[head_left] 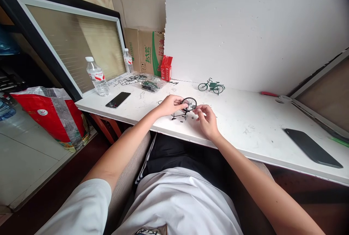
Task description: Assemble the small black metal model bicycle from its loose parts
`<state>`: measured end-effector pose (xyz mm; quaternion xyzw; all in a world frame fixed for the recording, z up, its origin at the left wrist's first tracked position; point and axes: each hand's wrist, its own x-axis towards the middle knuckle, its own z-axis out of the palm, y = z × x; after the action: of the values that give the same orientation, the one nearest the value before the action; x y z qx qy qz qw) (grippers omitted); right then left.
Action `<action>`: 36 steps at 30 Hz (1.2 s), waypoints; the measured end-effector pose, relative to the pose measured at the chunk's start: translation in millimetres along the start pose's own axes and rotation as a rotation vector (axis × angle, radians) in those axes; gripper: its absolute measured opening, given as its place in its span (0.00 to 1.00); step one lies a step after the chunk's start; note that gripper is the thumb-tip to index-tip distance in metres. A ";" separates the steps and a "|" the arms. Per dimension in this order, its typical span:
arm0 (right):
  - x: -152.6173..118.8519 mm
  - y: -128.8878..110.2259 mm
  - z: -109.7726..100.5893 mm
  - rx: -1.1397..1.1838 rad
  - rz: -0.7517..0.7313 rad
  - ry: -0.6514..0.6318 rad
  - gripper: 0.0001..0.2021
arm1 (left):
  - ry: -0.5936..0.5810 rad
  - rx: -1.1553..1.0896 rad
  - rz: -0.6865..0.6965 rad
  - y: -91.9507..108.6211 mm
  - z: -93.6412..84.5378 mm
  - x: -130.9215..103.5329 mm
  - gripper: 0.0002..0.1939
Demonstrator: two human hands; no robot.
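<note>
My left hand point(172, 105) is closed on a black model bicycle point(178, 115), gripping it near its spoked wheel point(189, 104). The wheel stands up above the tabletop, and the thin frame and pedals hang below it. My right hand point(206, 118) is just right of the wheel, its thumb and forefinger pinched together at the wheel's edge. Whether anything small sits in that pinch is hidden. A finished green model bicycle point(211, 86) stands upright farther back on the white table point(234, 118).
Left on the table are a phone point(118, 100), a water bottle point(97, 77), a second bottle point(128, 61), a plastic bag of parts point(150, 84) and black part frames point(131, 79). Behind stand a small red box point(166, 68), a carton point(147, 49) and a white board point(245, 35). Another dark phone point(313, 148) lies right.
</note>
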<state>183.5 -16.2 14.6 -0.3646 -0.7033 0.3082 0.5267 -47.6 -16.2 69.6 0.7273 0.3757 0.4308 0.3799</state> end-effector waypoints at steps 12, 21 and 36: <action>-0.2 10.4 -1.9 -0.245 0.017 -0.008 0.22 | 0.132 0.023 0.004 -11.8 -11.2 4.8 0.21; 1.6 18.2 -0.7 -0.382 0.064 -0.138 0.17 | 0.170 -0.034 0.019 -7.1 -21.1 4.7 0.23; -3.7 7.4 4.4 -0.658 -0.213 -0.215 0.19 | 0.249 -0.065 0.017 -7.4 -44.7 5.2 0.24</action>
<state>181.3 -15.4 5.6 -0.4046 -0.8504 0.0454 0.3333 -88.2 1.8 80.1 0.6586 0.3996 0.5329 0.3501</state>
